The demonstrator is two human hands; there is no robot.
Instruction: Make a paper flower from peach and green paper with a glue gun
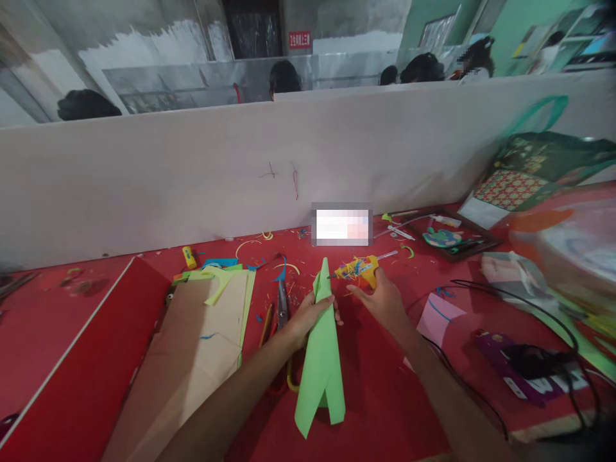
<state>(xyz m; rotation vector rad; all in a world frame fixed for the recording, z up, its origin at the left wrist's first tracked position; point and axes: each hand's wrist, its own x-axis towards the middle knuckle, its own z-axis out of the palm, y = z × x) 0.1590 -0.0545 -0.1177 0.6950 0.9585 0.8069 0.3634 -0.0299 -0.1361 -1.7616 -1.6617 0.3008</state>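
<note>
My left hand [308,317] grips a folded light-green paper [321,359] near its pointed upper end, holding it upright over the red table [385,398]. My right hand [382,301] holds a yellow glue gun [359,268], its nozzle pointing left toward the paper's tip. A glue stick pokes out of the gun's back toward the right. The gun's nozzle is close to the paper, apart from it by a small gap.
Scissors [282,305] lie left of my left hand beside brown cardboard [202,346] and green paper scraps. A pink paper [440,317], black cables [529,308] and a purple box [524,372] lie right. A framed craft [450,239] sits far right. A white partition [192,173] backs the table; other people's heads show behind.
</note>
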